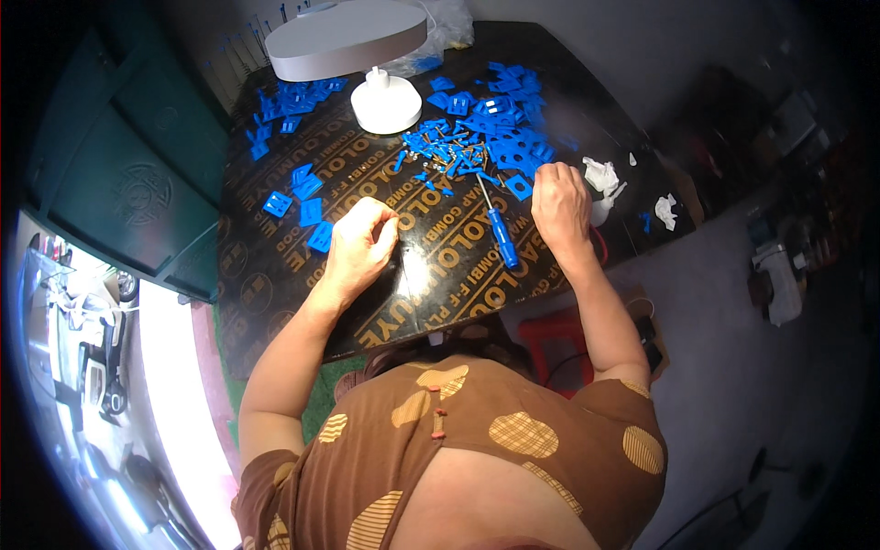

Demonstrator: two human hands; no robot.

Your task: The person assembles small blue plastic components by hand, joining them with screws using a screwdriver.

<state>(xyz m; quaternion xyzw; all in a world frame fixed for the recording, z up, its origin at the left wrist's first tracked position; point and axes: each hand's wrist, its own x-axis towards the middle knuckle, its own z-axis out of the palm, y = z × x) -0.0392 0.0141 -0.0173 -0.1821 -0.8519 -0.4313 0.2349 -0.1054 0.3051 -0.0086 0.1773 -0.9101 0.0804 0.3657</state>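
Note:
My left hand [361,244] rests at the table's near left part with its fingers curled in; whatever they may hold is hidden. Beside it, flat blue plastic plates [311,212] lie in a loose row. My right hand [561,203] is closed, fingers bent down, at the right edge of the blue heap; I cannot make out anything inside it. Close to its fingertips is a blue plate with a round hole [519,188]. Between my hands lies a screwdriver [501,236] with a blue handle, its shaft pointing away toward a pile of small blue pieces and screws [446,148].
A white round lamp [385,103] stands at the back of the dark printed table [403,316]. More blue plates [513,101] are heaped at the far right, others [293,99] at the far left. Crumpled white tissue [600,176] lies right of my right hand. A red stool [555,353] stands below.

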